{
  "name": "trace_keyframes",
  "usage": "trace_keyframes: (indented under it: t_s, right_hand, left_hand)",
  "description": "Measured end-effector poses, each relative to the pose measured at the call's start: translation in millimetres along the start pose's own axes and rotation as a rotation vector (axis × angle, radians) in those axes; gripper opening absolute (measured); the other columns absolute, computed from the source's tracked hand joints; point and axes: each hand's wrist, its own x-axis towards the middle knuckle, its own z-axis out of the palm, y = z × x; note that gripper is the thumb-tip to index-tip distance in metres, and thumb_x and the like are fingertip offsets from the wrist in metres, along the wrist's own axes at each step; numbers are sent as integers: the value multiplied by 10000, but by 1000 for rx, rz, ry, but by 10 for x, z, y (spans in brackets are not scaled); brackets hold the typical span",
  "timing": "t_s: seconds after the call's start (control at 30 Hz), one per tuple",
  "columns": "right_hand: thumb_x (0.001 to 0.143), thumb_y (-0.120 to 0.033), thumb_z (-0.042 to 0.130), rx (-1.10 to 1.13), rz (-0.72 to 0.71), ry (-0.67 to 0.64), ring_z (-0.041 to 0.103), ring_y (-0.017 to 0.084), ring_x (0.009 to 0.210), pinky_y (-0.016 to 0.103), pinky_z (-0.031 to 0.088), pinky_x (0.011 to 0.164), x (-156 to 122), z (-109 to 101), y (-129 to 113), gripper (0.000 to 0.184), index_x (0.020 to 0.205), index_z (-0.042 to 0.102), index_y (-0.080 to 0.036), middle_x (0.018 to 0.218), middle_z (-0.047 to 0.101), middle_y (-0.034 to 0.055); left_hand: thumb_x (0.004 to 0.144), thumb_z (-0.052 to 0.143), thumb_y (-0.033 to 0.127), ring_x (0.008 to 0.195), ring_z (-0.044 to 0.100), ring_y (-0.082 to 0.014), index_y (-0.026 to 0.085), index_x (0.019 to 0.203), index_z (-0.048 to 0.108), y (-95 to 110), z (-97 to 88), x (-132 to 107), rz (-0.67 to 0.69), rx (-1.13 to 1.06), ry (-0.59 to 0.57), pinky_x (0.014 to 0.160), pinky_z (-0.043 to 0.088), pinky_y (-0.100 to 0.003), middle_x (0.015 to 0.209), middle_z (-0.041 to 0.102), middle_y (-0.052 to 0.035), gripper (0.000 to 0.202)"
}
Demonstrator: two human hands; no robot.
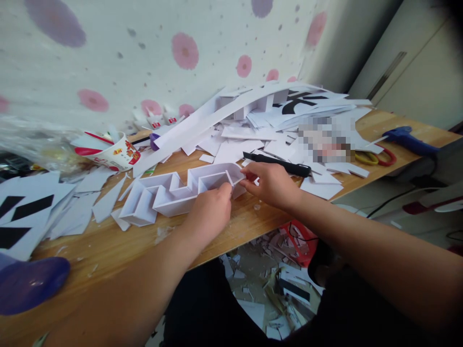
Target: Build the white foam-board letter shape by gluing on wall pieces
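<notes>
A white foam-board structure [173, 197] with upright zigzag walls lies on the wooden table, shaped like a hollow letter or channel. My left hand [213, 207] is closed on the near wall at its right end, the fingertips pinching the board's edge. Close beside it, my right hand [269, 183] pinches the curved strip at the same right end between thumb and fingers. Parts of the walls are hidden behind my left hand. Just beyond my right hand lies a black utility knife [278, 164], on top of white scraps.
White board offcuts [249, 132] heap along the wall, with a long strip across them. A paper cup [115, 152] stands at the left, a purple object [32, 284] near front left. A blue glue gun [410, 139] and scissors [385, 155] lie right. Scraps litter the floor.
</notes>
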Motion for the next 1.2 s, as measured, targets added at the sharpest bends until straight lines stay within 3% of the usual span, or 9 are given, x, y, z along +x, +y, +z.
trace_keyframes:
  t_s: [0.3,0.47,0.9,1.2]
  right_hand:
    - [791,-213,582,-48,-1,-1,632,185,740,286,437,662,-18,24,-47,187,921,687,-130,825,699,83]
    - [711,-109,555,41,-23,-13,632,167,747,267,454,674,-26,7,-24,285,956,699,-136,837,707,64]
    - [656,-15,477,124,-37,-114,672,168,819,266,494,757,-10,-79,62,451,1020,707,-149,937,738,63]
    - [780,-123,527,7,-112,-124,666,175,817,270,465,745,4,-115,72,297,1009,709,-171,944,740,61]
  left_hand:
    - [901,359,120,812,695,-276,143,977,537,21,19,8,38,90,20,654,481,-349,883,716,-124,196]
    - [905,364,125,802,695,-280,141,970,545,21,21,0,36,95,29,634,478,-341,861,714,-125,193]
    - [890,370,134,810,683,-230,157,968,533,10,43,31,15,71,12,671,482,-329,907,721,-101,182]
    - [883,383,146,822,681,-231,178,984,579,3,13,7,-13,3,-2,681,469,-317,887,719,-87,223]
